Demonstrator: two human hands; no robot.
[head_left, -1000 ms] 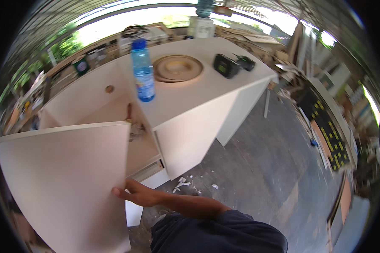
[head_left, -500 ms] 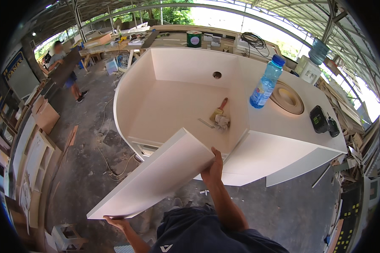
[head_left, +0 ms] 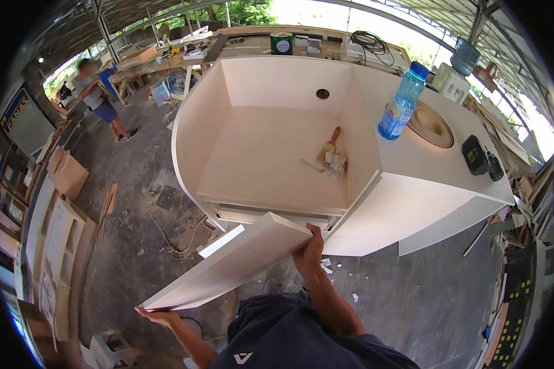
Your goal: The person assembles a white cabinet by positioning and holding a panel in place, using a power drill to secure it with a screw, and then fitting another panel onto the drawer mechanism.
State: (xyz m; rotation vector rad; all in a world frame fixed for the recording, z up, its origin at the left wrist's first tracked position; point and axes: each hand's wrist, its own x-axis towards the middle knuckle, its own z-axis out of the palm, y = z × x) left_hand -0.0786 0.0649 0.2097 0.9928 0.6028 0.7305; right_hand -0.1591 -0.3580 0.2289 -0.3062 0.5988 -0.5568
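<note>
A white panel point(head_left: 231, 264) slants between my two hands, in front of a large white cabinet point(head_left: 271, 138) with a curved left side. My right hand point(head_left: 309, 251) grips the panel's upper right end, near the cabinet's front edge. At the lower left corner my left hand point(head_left: 160, 316) holds the panel, its fingers partly hidden beneath. Inside the cabinet lie a paintbrush point(head_left: 330, 146) with a red handle, a crumpled whitish wad point(head_left: 335, 162) and a thin flat strip point(head_left: 312, 165). The cabinet's back wall has a round hole point(head_left: 322, 94).
On the cabinet's right top stand a blue water bottle point(head_left: 404, 101), a roll of edge banding point(head_left: 429, 126) and a cordless drill point(head_left: 481, 158). A green can point(head_left: 281, 44) is on the bench behind. Another person point(head_left: 101, 98) stands at the left. A stool point(head_left: 114, 348) sits lower left.
The panel's upper end has dropped and come away from the cabinet's opening, uncovering its front rail. Both hands still hold it. The person at the left has turned, and the dark board there has gone from view.
</note>
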